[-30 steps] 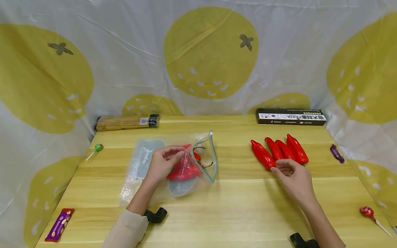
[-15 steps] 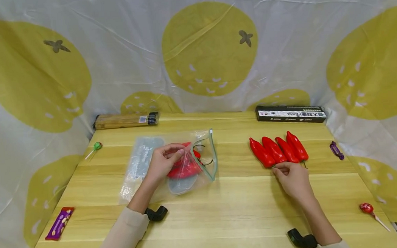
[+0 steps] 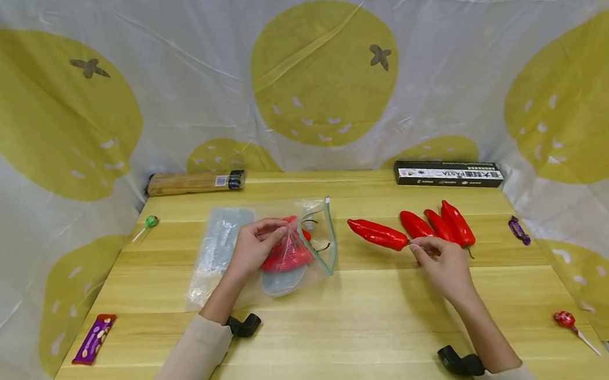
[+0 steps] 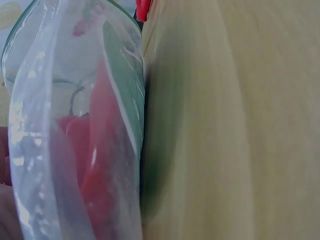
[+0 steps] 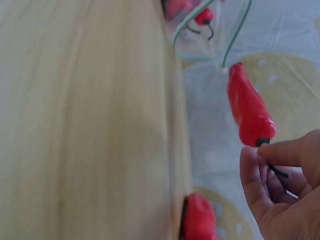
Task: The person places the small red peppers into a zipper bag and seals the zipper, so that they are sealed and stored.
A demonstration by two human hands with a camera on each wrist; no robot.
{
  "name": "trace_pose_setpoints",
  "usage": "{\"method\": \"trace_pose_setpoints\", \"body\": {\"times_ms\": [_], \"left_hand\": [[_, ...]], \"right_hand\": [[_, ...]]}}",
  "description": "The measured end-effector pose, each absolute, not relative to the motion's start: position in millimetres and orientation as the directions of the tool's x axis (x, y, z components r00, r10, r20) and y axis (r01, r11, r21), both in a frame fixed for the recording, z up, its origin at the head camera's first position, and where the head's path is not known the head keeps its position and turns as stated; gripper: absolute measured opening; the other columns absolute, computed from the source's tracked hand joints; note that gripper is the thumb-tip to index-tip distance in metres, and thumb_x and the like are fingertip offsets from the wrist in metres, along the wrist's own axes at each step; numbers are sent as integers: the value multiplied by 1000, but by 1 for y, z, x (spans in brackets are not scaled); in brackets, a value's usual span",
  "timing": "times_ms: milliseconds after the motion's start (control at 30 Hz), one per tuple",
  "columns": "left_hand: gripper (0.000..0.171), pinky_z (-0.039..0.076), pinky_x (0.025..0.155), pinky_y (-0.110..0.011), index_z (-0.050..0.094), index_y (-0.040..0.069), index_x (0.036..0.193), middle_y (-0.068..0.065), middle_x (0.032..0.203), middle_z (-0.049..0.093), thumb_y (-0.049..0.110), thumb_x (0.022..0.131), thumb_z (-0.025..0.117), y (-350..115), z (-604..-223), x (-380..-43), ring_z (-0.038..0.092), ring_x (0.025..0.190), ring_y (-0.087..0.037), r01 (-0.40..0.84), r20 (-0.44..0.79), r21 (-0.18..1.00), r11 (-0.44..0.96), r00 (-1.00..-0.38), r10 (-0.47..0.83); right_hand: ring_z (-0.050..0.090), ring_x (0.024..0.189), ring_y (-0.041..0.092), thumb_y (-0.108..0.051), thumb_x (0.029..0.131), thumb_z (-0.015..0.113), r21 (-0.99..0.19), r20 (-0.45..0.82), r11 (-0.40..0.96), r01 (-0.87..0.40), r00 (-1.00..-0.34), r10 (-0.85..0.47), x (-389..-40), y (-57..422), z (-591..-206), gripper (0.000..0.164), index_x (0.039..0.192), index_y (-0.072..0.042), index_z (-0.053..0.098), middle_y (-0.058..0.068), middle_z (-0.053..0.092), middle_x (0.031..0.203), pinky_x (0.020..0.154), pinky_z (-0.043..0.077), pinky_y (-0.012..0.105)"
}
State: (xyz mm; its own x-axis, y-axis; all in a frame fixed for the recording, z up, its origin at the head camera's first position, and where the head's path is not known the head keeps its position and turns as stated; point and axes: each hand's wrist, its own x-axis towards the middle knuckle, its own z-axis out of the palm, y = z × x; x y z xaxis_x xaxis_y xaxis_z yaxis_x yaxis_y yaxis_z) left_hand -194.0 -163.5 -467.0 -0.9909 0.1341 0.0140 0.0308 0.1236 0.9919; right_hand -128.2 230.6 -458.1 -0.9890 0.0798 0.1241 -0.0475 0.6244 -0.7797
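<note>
My left hand [image 3: 255, 246] pinches the upper layer of a clear zip bag [image 3: 210, 277] and lifts it. The green-edged mouth stands open to the right. Inside lie several red peppers [image 3: 288, 258], stems toward the mouth; the left wrist view shows them through the plastic. My right hand [image 3: 443, 263] pinches a red pepper [image 3: 377, 234] by its green stem, its tip pointing left at the bag. The right wrist view shows that pepper [image 5: 247, 107] in the air, apart from the bag mouth. Three more red peppers [image 3: 457, 222] lie just behind the right hand.
At the back are a pack of thin sticks [image 3: 194, 183] and a black pasta box [image 3: 447, 173]. A green lollipop [image 3: 152, 221] and a purple chocolate bar [image 3: 94, 339] lie left. A wrapped candy [image 3: 518, 230] and a red lollipop [image 3: 565, 319] lie right.
The right hand has taken the leftmost loose pepper by its stem, raised it off the table and swung its tip left. The left hand keeps holding the bag in the same place.
</note>
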Motion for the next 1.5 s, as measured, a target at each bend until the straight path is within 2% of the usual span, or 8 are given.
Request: {"method": "trace_pose_setpoints", "body": {"times_ms": [200,367,500,700,967,1167,1333,1500], "left_hand": [[30,59,79,-29,71,10,111,-9,111,71,29,88,73,-157,-465,-194,72,93,-12,56,39,991,120,-990,136],[29,58,78,-26,72,13,109,-4,113,71,31,87,73,-156,-466,-194,71,93,-13,52,33,988,147,-991,130],[28,58,78,-26,72,15,109,-3,113,71,32,86,74,-158,-465,-193,72,93,-13,41,22,988,151,-992,122],[31,59,77,-28,72,13,109,-7,112,70,34,86,74,-161,-459,-191,71,91,-12,35,18,984,173,-995,102],[27,59,75,-28,72,9,109,-13,112,69,27,88,72,-160,-455,-190,72,90,-14,40,25,988,148,-994,102],[26,59,71,-25,72,11,108,-11,110,70,27,88,72,-157,-458,-191,72,87,-11,23,10,990,141,-996,90],[28,59,71,-27,72,11,107,-12,106,71,30,87,74,-157,-459,-191,72,85,-11,16,6,993,117,-996,84],[27,60,74,-28,72,11,107,-11,109,71,29,87,73,-158,-459,-191,72,89,-14,13,4,993,118,-997,82]], "right_hand": [[70,72,25,-24,93,67,-827,91,552,-111,-994,-63,-135,208,-450,22,105,-6,71,17,70,94,66,57,19],[69,74,31,-23,93,67,-846,93,508,-162,-983,-160,-145,183,-446,20,104,-7,71,15,70,97,66,58,22],[67,75,23,-24,93,67,-821,99,533,-205,-970,-220,-155,164,-443,14,101,-13,72,7,72,95,66,58,23],[63,76,12,-23,93,67,-776,126,574,-260,-957,-263,-169,139,-443,11,99,-16,73,-3,71,90,69,55,26],[61,73,13,-20,93,67,-797,120,544,-261,-952,-281,-181,108,-448,9,94,-13,73,-2,70,85,64,52,26],[61,67,11,-19,91,69,-808,132,518,-280,-943,-305,-183,89,-451,8,89,-13,74,-3,70,79,58,51,24],[65,76,12,-20,91,69,-841,113,482,-245,-951,-287,-176,87,-451,19,105,-8,71,-2,70,88,67,56,25],[67,99,16,-25,97,62,-900,115,386,-203,-964,-239,-163,97,-445,34,124,-6,62,4,70,109,85,57,28]]}}
